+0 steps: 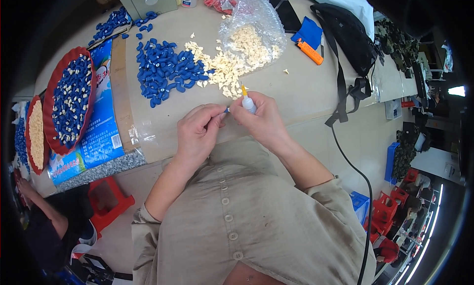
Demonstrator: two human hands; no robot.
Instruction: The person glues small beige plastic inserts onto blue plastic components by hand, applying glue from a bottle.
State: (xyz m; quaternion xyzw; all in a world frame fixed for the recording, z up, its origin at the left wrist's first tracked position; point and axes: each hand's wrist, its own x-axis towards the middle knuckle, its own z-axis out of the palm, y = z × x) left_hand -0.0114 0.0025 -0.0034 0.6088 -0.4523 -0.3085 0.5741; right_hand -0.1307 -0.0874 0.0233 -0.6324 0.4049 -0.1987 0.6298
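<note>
My left hand [200,129] is closed in a pinch on a small blue piece [225,110], mostly hidden by the fingertips. My right hand [261,118] grips a small white bottle [249,105] with a yellow nozzle [244,90] pointing away from me. Its thumb and fingertip meet close to the blue piece; whether they also pinch something tiny, I cannot tell. Just beyond my hands lies a heap of small cream pieces [224,73], spilling from a clear plastic bag [261,16]. A pile of blue pieces [160,70] is spread to the left of it.
At the left, a red tray [49,102] holds blue and cream pieces, beside another red tray [33,159] of cream ones. An orange cutter [310,52], blue cloth [307,32] and black bag [345,36] lie at right. A person's arm [47,211] shows lower left, near a red stool [106,203].
</note>
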